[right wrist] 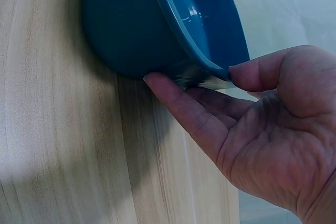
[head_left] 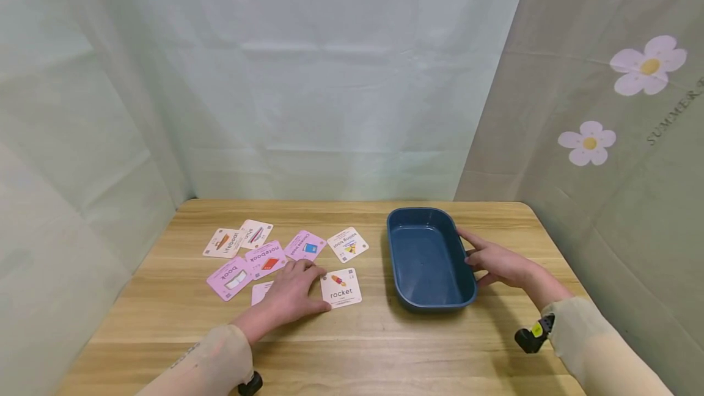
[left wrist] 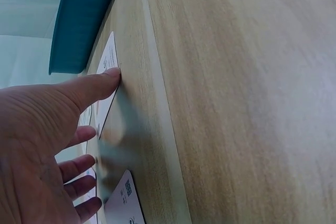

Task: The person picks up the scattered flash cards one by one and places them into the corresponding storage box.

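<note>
On the wooden table, my left hand [head_left: 297,292] grips the white rocket card [head_left: 341,288] at its left edge, thumb at one corner and index finger at another. In the left wrist view, my thumb [left wrist: 102,83] lies along that card's edge. My right hand [head_left: 503,264] holds the dark blue rectangular bin [head_left: 431,307] by its right side. The right wrist view shows the thumb [right wrist: 254,74] at the bin's rim and a finger [right wrist: 176,98] against the outer wall low down. A pink card [head_left: 258,291] is partly hidden under my left hand.
Left of the bin lie a sailing boat card [head_left: 348,244], a pink course book card [head_left: 304,245], notebook card [head_left: 266,260], book card [head_left: 230,278], lifeboat card [head_left: 224,243] and ship card [head_left: 256,234]. Some overlap. Fabric curtains [head_left: 330,78] stand behind and beside the table.
</note>
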A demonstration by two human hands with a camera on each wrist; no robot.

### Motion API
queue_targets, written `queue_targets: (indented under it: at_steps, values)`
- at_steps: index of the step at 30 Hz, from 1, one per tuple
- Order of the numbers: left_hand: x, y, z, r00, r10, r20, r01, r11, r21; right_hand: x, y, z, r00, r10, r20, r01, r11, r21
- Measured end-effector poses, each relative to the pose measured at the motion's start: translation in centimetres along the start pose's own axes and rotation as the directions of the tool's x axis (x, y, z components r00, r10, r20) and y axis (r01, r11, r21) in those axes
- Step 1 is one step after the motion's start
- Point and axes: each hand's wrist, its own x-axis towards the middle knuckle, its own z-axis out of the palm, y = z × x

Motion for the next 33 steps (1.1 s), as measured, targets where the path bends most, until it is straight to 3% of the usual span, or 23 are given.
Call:
queue_targets:
  at_steps: [33]
  values:
    - [0.38, 0.26, -0.10, 0.999, -0.044, -0.011, 0.042, 0.994, -0.104, -0.04, 0.14, -0.08, 1.000, -0.010, 0.016, 0.010, 1.000, 0.002]
